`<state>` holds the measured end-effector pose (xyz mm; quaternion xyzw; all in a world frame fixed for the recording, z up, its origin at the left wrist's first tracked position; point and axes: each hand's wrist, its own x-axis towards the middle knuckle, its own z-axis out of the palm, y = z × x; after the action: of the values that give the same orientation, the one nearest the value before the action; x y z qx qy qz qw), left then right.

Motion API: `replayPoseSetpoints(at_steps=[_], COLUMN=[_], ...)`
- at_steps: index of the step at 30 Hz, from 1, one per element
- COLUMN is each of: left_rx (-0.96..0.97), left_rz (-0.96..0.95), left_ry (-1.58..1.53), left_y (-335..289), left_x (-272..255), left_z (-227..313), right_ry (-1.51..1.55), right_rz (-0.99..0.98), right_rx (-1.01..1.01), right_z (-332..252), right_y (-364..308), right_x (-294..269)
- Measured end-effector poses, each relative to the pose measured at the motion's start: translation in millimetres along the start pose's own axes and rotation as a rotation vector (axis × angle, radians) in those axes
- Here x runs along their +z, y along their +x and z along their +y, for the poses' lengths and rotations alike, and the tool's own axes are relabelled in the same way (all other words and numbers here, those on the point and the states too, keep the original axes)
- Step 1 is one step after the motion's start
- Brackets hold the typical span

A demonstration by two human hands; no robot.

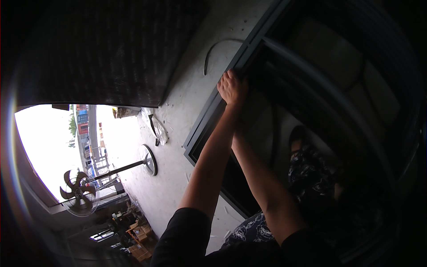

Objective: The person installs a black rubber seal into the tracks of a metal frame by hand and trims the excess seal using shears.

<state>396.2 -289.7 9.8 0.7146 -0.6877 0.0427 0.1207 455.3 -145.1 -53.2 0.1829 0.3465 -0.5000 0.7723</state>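
Observation:
A large dark grey frame [207, 116], apparently a window or door frame, slants across the right half. Dark panel areas fill its inside, and a curved rail [307, 62] crosses them. My left hand [232, 87] is closed over the frame's edge with its fingers wrapped on the outer rim. My right forearm [255, 171] reaches up behind my left wrist, so my right hand is hidden there. Within the frame shows a dim patterned cloth shape [309, 171]; I cannot tell whether it is a reflection.
A standing fan [79, 192] with a round base [150, 160] is at left on the pale floor [147, 202]. Clear plastic wrap [153, 127] and a dark strip [209, 55] lie near the frame. Cardboard boxes [141, 233] are piled lower left, beside a bright doorway [42, 147].

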Motion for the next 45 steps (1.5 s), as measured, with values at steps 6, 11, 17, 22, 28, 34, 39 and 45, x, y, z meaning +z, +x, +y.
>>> replayPoseSetpoints(at_steps=[6, 11, 17, 22, 28, 34, 39, 45], left_rx=[-0.042, 0.132, 0.006, 0.037, -0.004, -0.035, 0.05, 0.025], left_rz=[-0.049, 0.036, 0.0, 0.021, 0.033, -0.049, 0.076, -0.074], left_ry=[0.061, -0.004, 0.048, 0.048, 0.058, 0.008, 0.083, 0.121], left_y=[5.7, -10.8, -34.6, -42.2, -49.9, -72.6, -77.6, -94.3], left_x=[2.0, -8.0, -4.4, -18.5, -18.9, -31.6, -27.0, -38.5], left_z=[4.6, -23.6, -45.1, -50.7, -58.8, -82.6, -94.2, -103.9], right_ry=[0.112, 0.234, 0.102, -0.134, -0.285, -0.34, -0.442, -0.247], right_rz=[0.106, 0.141, 0.13, 0.068, 0.073, 0.085, 0.16, -0.061], right_rx=[-0.019, -0.046, 0.047, 0.123, 0.146, 0.119, 0.131, 0.02], right_z=[10.2, 12.4, 34.8, 56.5, 57.5, 58.7, 72.7, 89.2], right_y=[-20.9, -40.8, -69.5, -88.1, -108.3, -110.8, -107.6, -101.3], right_x=[11.3, 19.9, 14.5, 11.4, 6.5, -2.5, -8.8, -16.4])
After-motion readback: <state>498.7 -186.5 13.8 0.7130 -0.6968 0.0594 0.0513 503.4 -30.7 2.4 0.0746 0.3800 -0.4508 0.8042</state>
